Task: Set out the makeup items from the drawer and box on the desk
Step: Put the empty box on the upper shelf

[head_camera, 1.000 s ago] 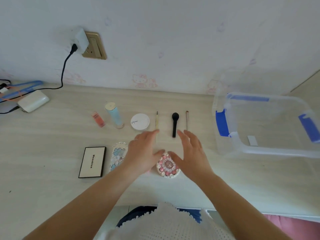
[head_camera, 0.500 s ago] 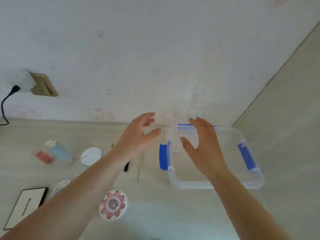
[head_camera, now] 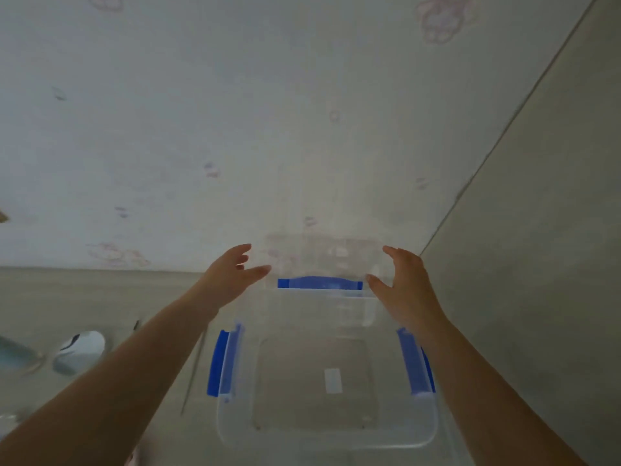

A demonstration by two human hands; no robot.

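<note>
Head view, the only one. A clear plastic box point(head_camera: 327, 381) with blue latches sits at the counter's point(head_camera: 100, 297) right end, hard by the side wall, its near rim toward the counter's front edge. Inside nothing shows but a small white label on the floor, so its contents look to be out already. Behind it, propped against the back wall, is what I take for the clear lid point(head_camera: 324, 260), with a blue clip along its lower edge; parked there, it keeps the box mouth free.

Both arms reach forward over the box toward that lid. The left hand point(head_camera: 232, 275) has its fingers spread and thumb apart, holding nothing, just short of the lid's left edge. The right hand point(head_camera: 401, 284) mirrors it at the right edge, fingers loosely extended, also empty; whether it touches is unclear. The pose suggests a two-sided grasp.

Toward the counter's left end, blurred: a white compact point(head_camera: 80, 351) and a pale blue tube point(head_camera: 15, 358), set-out makeup.
</note>
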